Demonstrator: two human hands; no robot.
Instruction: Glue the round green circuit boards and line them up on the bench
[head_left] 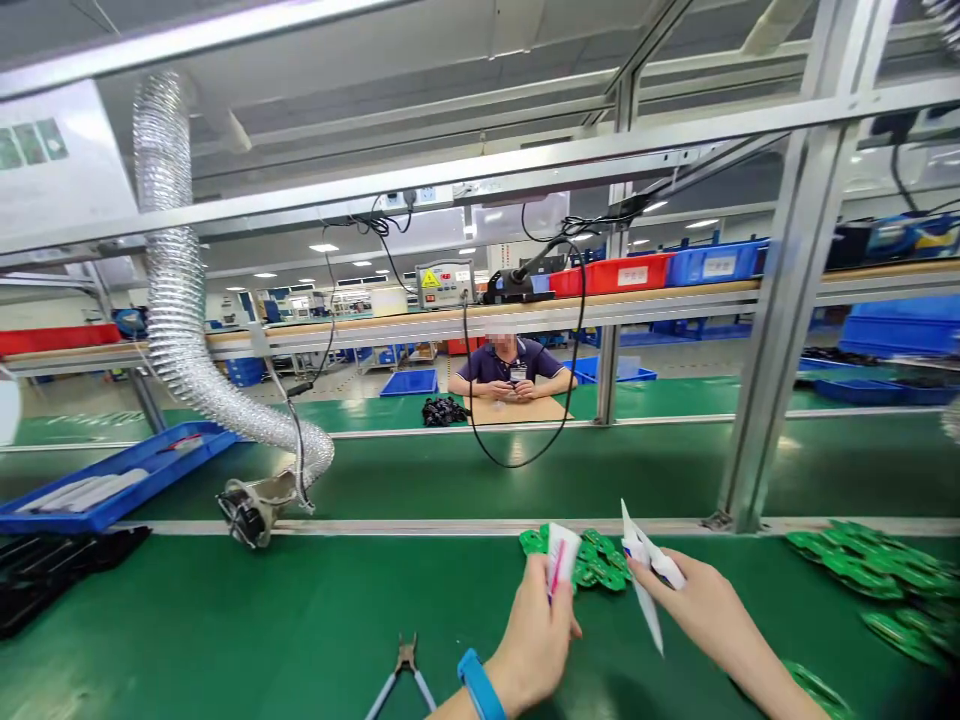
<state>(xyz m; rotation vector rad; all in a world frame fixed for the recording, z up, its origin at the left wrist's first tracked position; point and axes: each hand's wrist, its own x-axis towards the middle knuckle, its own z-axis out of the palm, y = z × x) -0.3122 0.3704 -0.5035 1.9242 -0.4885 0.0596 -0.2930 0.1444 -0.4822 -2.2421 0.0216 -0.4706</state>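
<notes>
My left hand, with a blue band on its wrist, is closed round a flat-ended white tube-like item with a pink stripe. To its right, my right hand pinches a folded, pointed white sheet that looks like paper or thin film. Both hands are raised over the green bench, a short gap apart. Behind them lies a pile of green circuit boards. Nearest to my left forearm, cutting pliers lie with their handles apart.
More green boards lie at the right. At the left are a blue tray with white tubes, black parts and a silver duct. A metal post rises at the right. Across the bench sits a co-worker.
</notes>
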